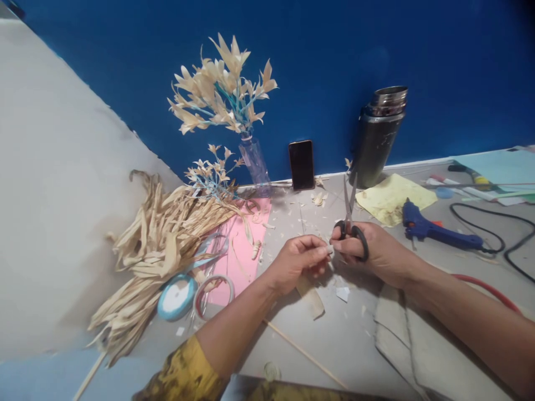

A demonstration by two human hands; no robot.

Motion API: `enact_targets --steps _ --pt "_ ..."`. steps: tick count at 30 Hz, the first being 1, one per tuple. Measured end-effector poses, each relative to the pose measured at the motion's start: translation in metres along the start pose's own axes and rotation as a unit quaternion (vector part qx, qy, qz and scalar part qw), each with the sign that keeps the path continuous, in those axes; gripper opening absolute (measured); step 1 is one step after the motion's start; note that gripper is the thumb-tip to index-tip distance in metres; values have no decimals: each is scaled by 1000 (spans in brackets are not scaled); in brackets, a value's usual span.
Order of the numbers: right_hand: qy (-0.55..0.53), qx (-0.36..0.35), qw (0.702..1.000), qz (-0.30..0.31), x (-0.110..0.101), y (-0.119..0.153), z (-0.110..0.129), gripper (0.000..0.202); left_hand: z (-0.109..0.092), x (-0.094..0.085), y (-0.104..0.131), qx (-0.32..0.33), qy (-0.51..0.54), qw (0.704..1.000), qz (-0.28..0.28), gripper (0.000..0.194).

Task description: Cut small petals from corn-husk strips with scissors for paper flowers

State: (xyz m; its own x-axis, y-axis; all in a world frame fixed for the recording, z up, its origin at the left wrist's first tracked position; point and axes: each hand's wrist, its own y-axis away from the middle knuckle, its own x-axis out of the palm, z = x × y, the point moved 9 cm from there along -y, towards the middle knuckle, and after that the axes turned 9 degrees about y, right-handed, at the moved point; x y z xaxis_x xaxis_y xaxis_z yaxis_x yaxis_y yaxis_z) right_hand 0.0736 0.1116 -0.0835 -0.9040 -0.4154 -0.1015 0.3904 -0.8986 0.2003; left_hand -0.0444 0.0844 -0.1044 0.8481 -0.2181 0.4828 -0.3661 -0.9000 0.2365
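In the middle of the head view my left hand [303, 257] is closed, its thumb and fingertips pinching a small pale piece [330, 250] too small to name. Close against it, my right hand [368, 248] has its fingers through the black handles of a pair of scissors [349, 209]. The scissors' blades point away from me and stand slightly apart. My right fingertips also reach the pale piece. Below my left hand hangs or lies a strip of dried husk [312, 301]; which of the two I cannot tell. A white paper scrap [343, 293] lies beside it.
Dried husks [167, 239], a ribbon spool [177, 297] and a tape roll [214, 298] lie left, near pink paper [240, 256]. Husk flowers [225, 83] stand in a plastic bottle [256, 161]. Behind are a phone [301, 165] and flask [378, 139]; right, a blue glue gun [438, 231].
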Motion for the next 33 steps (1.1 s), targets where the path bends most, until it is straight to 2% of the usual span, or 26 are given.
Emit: enact_targets --steps 6,14,17,19,22,25,27,30,33 --pt "-34 3 999 16 1 -1 -1 23 3 -6 -1 11 22 999 -27 34" --pt "-6 -11 1000 -21 -11 -3 4 23 2 -8 0 5 67 997 -34 29" --pt "14 -18 998 -58 -21 -5 5 26 -7 -19 -1 24 27 996 -82 29" --pt "28 -26 995 -94 -32 -8 6 27 -20 -30 -5 48 -36 989 -132 27" --pt "65 -41 986 -146 -53 -14 9 27 -53 -39 -23 111 -183 957 -198 19" --pt "105 -55 976 -185 -70 -18 12 30 -73 -39 -62 142 -243 931 -234 13" --pt "114 -64 971 -198 -78 -20 14 31 -76 -39 -91 138 -276 916 -255 14" --pt "123 -78 967 -208 -83 -23 15 32 -72 -36 -127 107 -314 906 -262 34" --pt "135 -83 966 -205 -85 -25 15 35 -76 -37 -138 90 -341 896 -270 39"
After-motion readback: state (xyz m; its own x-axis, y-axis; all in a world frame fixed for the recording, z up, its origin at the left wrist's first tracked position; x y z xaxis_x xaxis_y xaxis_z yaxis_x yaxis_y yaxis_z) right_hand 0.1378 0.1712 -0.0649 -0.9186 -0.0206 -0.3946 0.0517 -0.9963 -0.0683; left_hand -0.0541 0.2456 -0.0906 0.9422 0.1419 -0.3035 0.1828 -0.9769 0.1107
